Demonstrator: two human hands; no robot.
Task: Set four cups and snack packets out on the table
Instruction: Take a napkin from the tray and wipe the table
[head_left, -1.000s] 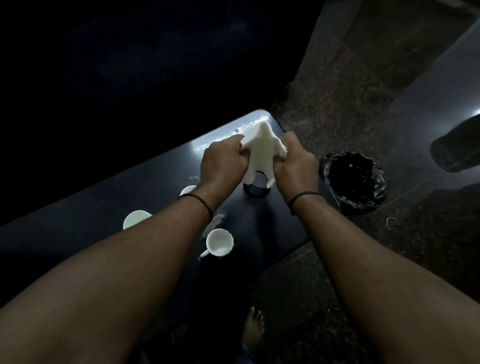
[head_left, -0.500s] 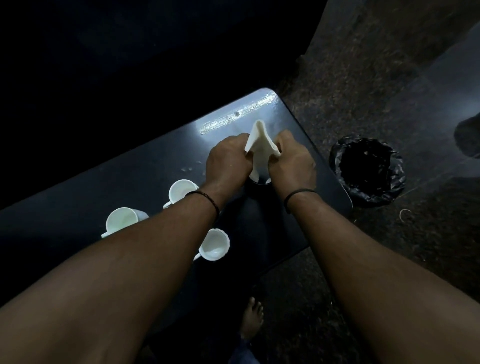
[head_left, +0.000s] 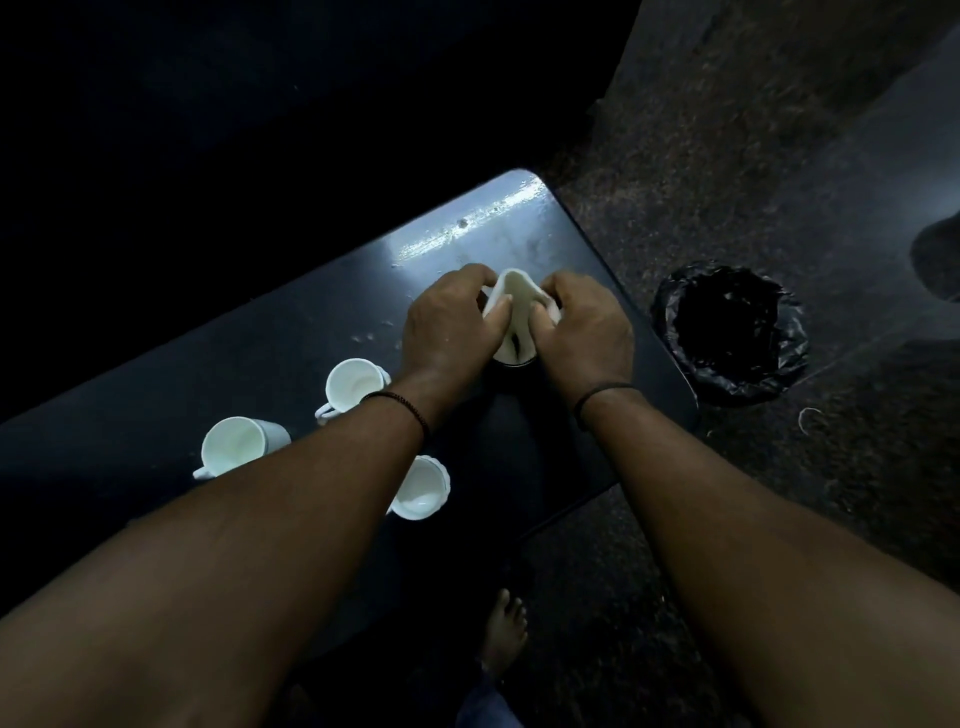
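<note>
While I am pinching the white packet (head_left: 514, 306) between both hands (head_left: 447, 327), I am steadying it over the dark cup (head_left: 514, 361) just beneath them.

The dark tabletop (head_left: 311, 332) looks smooth and glossy, catching light at its far edge. White glazed cups (head_left: 353, 384) shine. The black bin liner (head_left: 789, 343) is crinkled glossy plastic; the speckled stone floor (head_left: 727, 156) looks rough.

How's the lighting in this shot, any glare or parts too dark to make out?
Head view: very dim overall; a bright glare streak on the table near its far corner; upper left is black, nothing readable; the white cups stand out clearly; wide-angle stretch enlarges the forearms at the bottom edge.
</note>
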